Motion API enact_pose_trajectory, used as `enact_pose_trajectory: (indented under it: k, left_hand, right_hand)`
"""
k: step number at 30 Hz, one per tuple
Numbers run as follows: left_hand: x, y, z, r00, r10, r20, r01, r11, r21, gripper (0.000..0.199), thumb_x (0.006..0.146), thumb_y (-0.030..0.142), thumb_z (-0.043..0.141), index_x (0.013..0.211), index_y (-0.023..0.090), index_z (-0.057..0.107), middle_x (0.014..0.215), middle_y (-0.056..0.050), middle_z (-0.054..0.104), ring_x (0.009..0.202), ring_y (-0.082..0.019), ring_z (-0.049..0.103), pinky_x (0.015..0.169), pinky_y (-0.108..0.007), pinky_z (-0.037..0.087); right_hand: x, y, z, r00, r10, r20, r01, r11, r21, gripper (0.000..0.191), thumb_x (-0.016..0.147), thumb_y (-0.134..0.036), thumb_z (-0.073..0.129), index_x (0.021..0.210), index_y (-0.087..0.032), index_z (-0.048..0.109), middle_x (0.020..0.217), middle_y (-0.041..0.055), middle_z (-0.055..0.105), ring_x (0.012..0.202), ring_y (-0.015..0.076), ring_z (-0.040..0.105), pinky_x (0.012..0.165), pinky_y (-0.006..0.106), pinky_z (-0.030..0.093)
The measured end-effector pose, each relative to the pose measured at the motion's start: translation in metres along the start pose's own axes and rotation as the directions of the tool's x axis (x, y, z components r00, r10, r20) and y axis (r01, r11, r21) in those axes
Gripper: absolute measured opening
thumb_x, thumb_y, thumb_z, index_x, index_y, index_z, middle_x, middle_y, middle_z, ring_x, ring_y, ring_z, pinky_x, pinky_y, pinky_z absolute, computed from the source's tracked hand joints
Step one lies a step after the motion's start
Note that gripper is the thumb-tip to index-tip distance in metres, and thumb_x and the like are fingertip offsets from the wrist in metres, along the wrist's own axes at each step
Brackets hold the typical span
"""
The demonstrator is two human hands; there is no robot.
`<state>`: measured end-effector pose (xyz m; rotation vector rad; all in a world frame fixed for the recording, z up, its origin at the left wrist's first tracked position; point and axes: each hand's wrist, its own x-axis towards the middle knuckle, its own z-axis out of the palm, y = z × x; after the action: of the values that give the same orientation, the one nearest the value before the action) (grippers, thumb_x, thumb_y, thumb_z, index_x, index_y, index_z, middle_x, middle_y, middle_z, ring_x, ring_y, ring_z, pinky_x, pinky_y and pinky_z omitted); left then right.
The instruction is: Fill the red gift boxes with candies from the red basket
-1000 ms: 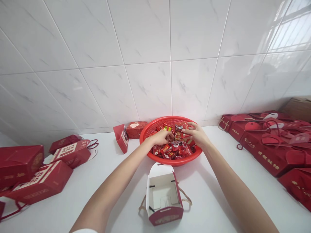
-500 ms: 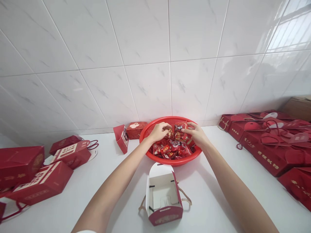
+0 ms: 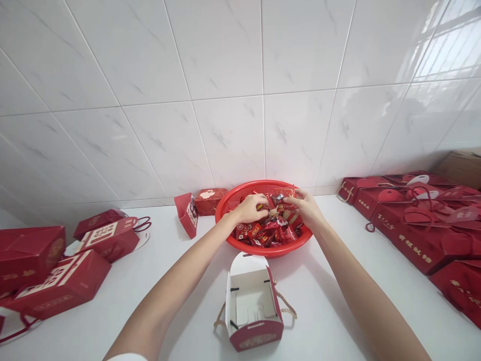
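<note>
A red plastic basket point(image 3: 263, 251) full of wrapped candies point(image 3: 276, 231) stands against the tiled wall. My left hand point(image 3: 252, 208) is down among the candies, its fingers curled; what they grip, if anything, is hidden. At the basket's right side, my right hand point(image 3: 307, 208) is closed on wrapped candies point(image 3: 280, 198), a dark-and-silver one and a red one showing at the fingertips. In front of the basket sits an open gift box point(image 3: 255, 327), white inside and dark red outside, with rope handles. No candy shows inside it.
Closed red gift boxes point(image 3: 398, 228) line the right side, with a brown carton point(image 3: 460, 168) behind them. More red boxes point(image 3: 63, 283) lie at the left. Beside the basket are a small red box point(image 3: 210, 201) and a tilted red box point(image 3: 186, 215).
My left hand has moved slightly down and deeper into the candies, its fingers curling more. My right hand stays almost in place, still holding candies.
</note>
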<state>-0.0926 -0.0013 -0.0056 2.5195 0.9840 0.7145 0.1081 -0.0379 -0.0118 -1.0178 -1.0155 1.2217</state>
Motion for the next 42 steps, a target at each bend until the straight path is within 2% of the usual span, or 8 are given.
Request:
enact_pose_trajectory:
  k: [3, 8, 14, 19, 22, 27, 31, 42]
  left_hand:
    - [0.000, 0.011, 0.003, 0.989, 0.019, 0.144, -0.009, 0.997, -0.072, 0.020, 0.074, 0.019, 0.068, 0.091, 0.021, 0.078, 0.094, -0.004, 0.073, 0.089, -0.022, 0.066, 0.084, -0.031, 0.049]
    - [-0.002, 0.023, 0.016, 0.893, 0.055, 0.448, -0.025, 0.997, -0.073, 0.033, 0.073, 0.031, 0.077, 0.106, 0.025, 0.077, 0.100, -0.003, 0.075, 0.083, -0.021, 0.066, 0.074, -0.027, 0.048]
    - [-0.002, 0.029, 0.016, 0.860, 0.016, 0.510, -0.023, 1.000, 0.008, 0.013, 0.079, 0.024, 0.071, 0.089, 0.018, 0.078, 0.068, 0.000, 0.065, 0.063, -0.015, 0.060, 0.060, -0.023, 0.042]
    - [-0.006, 0.031, 0.014, 0.877, -0.025, 0.480, -0.042, 0.991, 0.128, 0.017, 0.070, 0.010, 0.069, 0.083, 0.019, 0.077, 0.074, 0.000, 0.066, 0.064, -0.014, 0.059, 0.059, -0.023, 0.042]
    - [-0.012, 0.031, 0.012, 0.920, -0.005, 0.391, -0.037, 0.994, 0.099, 0.020, 0.067, 0.009, 0.070, 0.082, 0.020, 0.077, 0.085, -0.001, 0.068, 0.071, -0.015, 0.062, 0.065, -0.024, 0.046]
    - [-0.027, 0.028, 0.002, 0.998, -0.057, -0.002, 0.056, 0.991, -0.120, 0.020, 0.065, 0.005, 0.069, 0.076, 0.019, 0.076, 0.094, -0.003, 0.069, 0.085, -0.017, 0.065, 0.081, -0.027, 0.051]
    - [-0.038, 0.023, 0.000, 0.976, -0.115, -0.182, 0.066, 0.965, -0.253, 0.019, 0.068, 0.007, 0.069, 0.080, 0.020, 0.076, 0.097, -0.004, 0.070, 0.092, -0.019, 0.067, 0.089, -0.032, 0.052]
    - [-0.051, 0.034, 0.005, 0.898, -0.272, -0.346, 0.079, 0.873, -0.481, 0.017, 0.069, 0.015, 0.072, 0.082, 0.021, 0.080, 0.103, -0.009, 0.071, 0.100, -0.023, 0.069, 0.087, -0.034, 0.058]
  right_hand:
    - [0.002, 0.002, -0.001, 1.000, -0.027, -0.006, 0.027, 1.000, 0.007, 0.027, 0.056, -0.023, 0.076, 0.079, -0.018, 0.064, 0.073, -0.0003, 0.068, 0.063, 0.0147, 0.064, 0.051, 0.024, 0.050]
    - [0.001, 0.001, -0.001, 0.999, -0.037, -0.016, 0.037, 0.999, 0.032, 0.029, 0.052, -0.023, 0.078, 0.077, -0.018, 0.063, 0.072, -0.0015, 0.067, 0.062, 0.0143, 0.063, 0.048, 0.023, 0.047]
    - [0.002, 0.001, 0.001, 0.997, -0.041, -0.066, 0.044, 0.997, 0.056, 0.029, 0.049, -0.023, 0.077, 0.074, -0.018, 0.063, 0.068, -0.0021, 0.067, 0.058, 0.0137, 0.060, 0.045, 0.023, 0.044]
    - [0.003, 0.004, 0.000, 0.997, -0.043, -0.066, 0.047, 0.997, 0.054, 0.030, 0.051, -0.024, 0.078, 0.077, -0.019, 0.064, 0.068, -0.0013, 0.068, 0.059, 0.0160, 0.062, 0.050, 0.027, 0.049]
    - [0.004, 0.006, -0.001, 0.996, -0.058, -0.064, 0.062, 0.996, 0.067, 0.031, 0.050, -0.024, 0.078, 0.078, -0.019, 0.064, 0.068, -0.0014, 0.068, 0.060, 0.0165, 0.062, 0.053, 0.028, 0.050]
    - [0.004, 0.006, -0.001, 0.996, -0.074, -0.047, 0.076, 0.996, 0.049, 0.031, 0.050, -0.025, 0.078, 0.078, -0.019, 0.064, 0.066, -0.0022, 0.067, 0.060, 0.0163, 0.061, 0.058, 0.029, 0.051]
    - [-0.001, 0.005, 0.000, 0.996, -0.082, 0.035, 0.083, 0.996, -0.028, 0.028, 0.055, -0.027, 0.076, 0.080, -0.020, 0.065, 0.072, -0.0001, 0.070, 0.065, 0.0181, 0.064, 0.062, 0.030, 0.052]
    - [-0.018, -0.010, 0.011, 0.974, -0.042, 0.222, 0.064, 0.994, -0.089, 0.026, 0.060, -0.028, 0.078, 0.082, -0.018, 0.068, 0.081, 0.0016, 0.073, 0.070, 0.0178, 0.065, 0.064, 0.028, 0.051]
